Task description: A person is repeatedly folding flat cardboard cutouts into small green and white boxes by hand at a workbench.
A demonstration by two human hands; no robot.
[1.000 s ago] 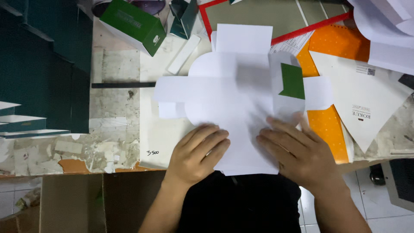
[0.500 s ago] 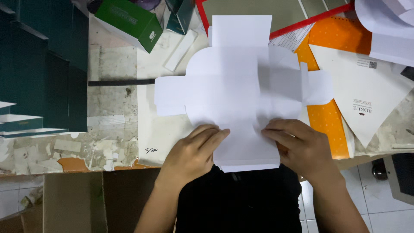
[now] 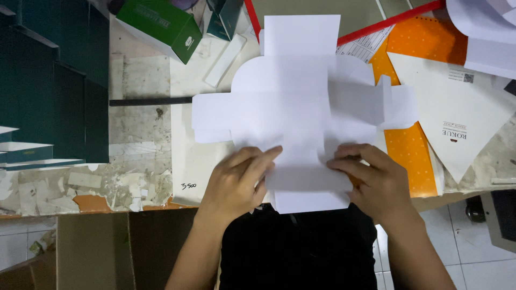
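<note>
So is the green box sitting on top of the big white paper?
No, the green box lies apart on the table's far left, while both hands press the white die-cut sheet.

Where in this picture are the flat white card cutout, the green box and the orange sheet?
white card cutout (image 3: 301, 102), head view, on its flat middle panel.
green box (image 3: 158, 24), head view, on its green top face.
orange sheet (image 3: 411, 158), head view, on the dotted strip right of the cutout.

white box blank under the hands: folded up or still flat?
Flat. The white die-cut blank lies spread on the table, flaps out to all sides; left hand and right hand press its near edge.
</note>
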